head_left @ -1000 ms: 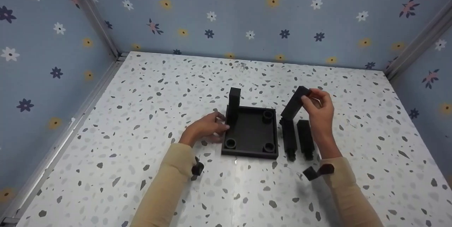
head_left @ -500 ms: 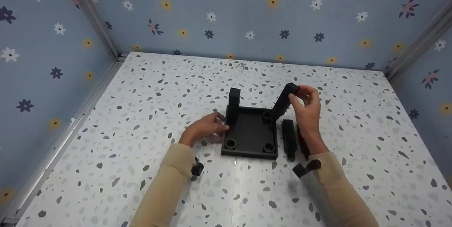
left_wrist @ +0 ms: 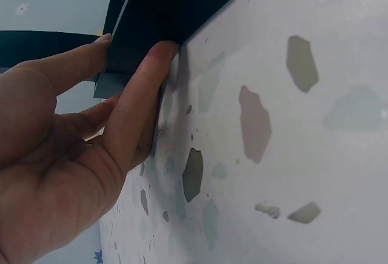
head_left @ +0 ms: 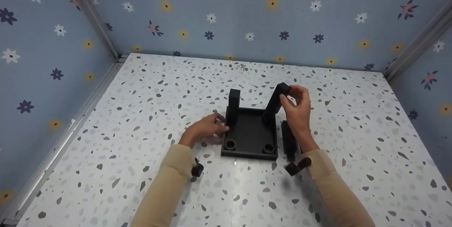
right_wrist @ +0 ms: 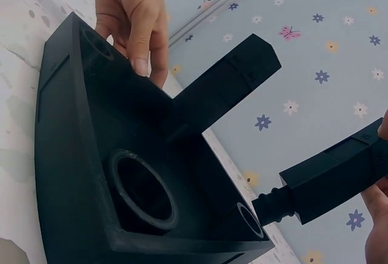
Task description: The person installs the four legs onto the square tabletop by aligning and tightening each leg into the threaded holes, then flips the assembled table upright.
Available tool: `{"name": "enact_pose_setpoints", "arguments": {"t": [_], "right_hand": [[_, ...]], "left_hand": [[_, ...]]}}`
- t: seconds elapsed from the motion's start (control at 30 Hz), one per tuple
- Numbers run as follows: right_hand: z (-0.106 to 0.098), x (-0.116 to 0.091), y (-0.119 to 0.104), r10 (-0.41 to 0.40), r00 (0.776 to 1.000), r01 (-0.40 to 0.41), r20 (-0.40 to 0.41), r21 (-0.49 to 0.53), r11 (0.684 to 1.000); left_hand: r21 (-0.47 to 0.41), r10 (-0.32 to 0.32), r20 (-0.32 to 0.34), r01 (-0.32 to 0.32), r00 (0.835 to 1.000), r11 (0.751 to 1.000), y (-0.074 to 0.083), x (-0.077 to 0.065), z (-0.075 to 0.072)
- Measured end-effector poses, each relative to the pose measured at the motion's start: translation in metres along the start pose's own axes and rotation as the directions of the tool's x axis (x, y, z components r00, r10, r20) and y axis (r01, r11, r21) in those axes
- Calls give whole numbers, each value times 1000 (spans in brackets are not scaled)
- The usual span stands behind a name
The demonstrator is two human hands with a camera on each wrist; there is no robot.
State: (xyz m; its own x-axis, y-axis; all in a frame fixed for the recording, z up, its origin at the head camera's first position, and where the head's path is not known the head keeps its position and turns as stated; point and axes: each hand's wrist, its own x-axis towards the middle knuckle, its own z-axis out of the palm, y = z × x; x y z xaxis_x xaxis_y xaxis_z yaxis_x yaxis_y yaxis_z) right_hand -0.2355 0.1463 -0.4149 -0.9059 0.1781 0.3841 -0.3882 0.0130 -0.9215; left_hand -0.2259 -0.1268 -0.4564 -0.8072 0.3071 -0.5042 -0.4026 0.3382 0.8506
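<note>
A shallow square black base lies with its raised rim up, round sockets in its corners. One square black leg stands upright in the far left corner. My left hand grips the left rim, thumb and fingertips against the wall. My right hand pinches the upper end of another black leg, tilted over the far right corner. In the right wrist view, its threaded end is at the mouth of the corner socket. Two near sockets are unfilled.
A loose black leg lies on the speckled white table right of the base, partly under my right forearm. Flowered panels wall the back and sides. Small black devices are strapped at both cuffs.
My right hand has carried its leg leftward from above the loose legs to the far right socket. The right forearm now hides one loose leg. My left hand stays on the rim.
</note>
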Motion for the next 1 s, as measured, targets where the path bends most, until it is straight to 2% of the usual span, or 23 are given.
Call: {"name": "enact_pose_setpoints", "arguments": {"t": [0.33, 0.7, 1.0], "right_hand": [[5, -1, 7, -33, 999, 33, 0, -16, 999], [5, -3, 11, -31, 998, 32, 51, -29, 999], [3, -9, 13, -37, 996, 41, 82, -52, 998]], "left_hand": [[17, 7, 0, -7, 1000, 1000, -1, 0, 1], [35, 25, -6, -25, 1000, 999, -1, 0, 0], [31, 10, -8, -10, 1000, 999, -1, 0, 1]]}}
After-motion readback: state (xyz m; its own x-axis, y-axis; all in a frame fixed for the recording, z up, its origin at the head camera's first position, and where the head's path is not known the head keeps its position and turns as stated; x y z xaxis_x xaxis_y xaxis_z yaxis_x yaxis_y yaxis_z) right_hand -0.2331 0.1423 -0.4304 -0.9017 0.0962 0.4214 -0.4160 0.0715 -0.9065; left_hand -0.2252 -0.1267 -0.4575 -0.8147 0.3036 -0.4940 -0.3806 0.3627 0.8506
